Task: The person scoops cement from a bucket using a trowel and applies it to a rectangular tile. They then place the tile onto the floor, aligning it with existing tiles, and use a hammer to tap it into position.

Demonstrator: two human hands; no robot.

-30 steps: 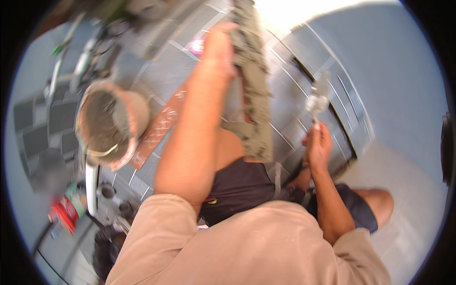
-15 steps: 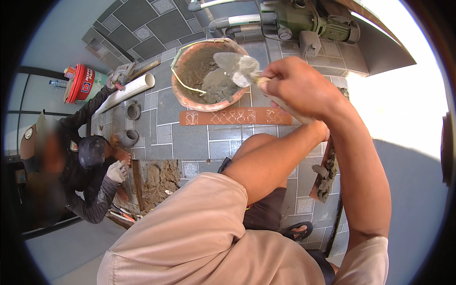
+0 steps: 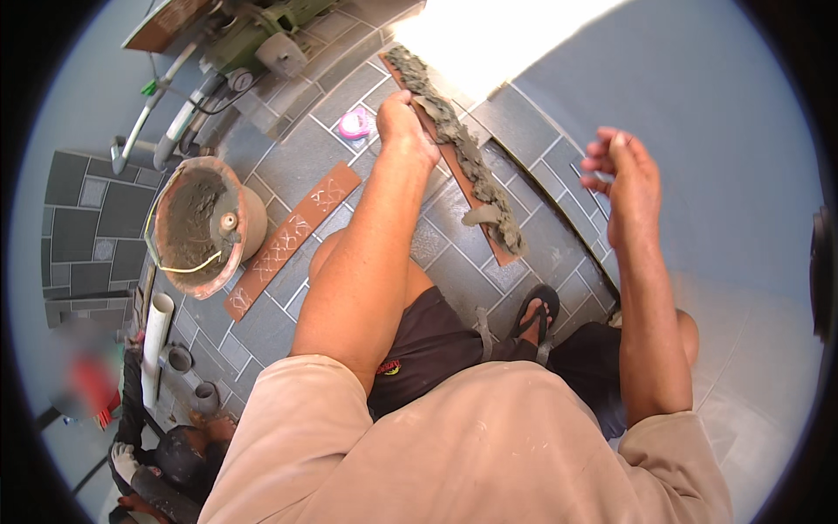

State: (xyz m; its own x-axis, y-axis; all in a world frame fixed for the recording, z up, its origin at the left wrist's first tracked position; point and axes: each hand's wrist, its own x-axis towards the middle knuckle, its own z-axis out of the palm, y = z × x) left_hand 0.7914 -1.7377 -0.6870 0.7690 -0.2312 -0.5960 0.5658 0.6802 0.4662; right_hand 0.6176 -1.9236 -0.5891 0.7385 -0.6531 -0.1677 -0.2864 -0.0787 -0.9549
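My left hand grips the edge of a long reddish-brown tile strip near its far end. Thick wet grey mortar covers the strip's upward face, with a lump hanging over its near side. To the right, my right hand is raised over the floor by the wall, fingers apart and nothing in them. At the left stands an orange-brown bucket of mortar. A pale round handle end shows at its inner edge; the trowel's blade cannot be seen.
A second brown tile strip with white markings lies beside the bucket. A pink round object rests on the grey floor tiles. Beyond are a green pump and pipes. Another person crouches at lower left near a white pipe.
The view has turned to the right. My right hand has let go of the trowel and moved away from the bucket. The mortar-covered strip in my left hand now shows whole.
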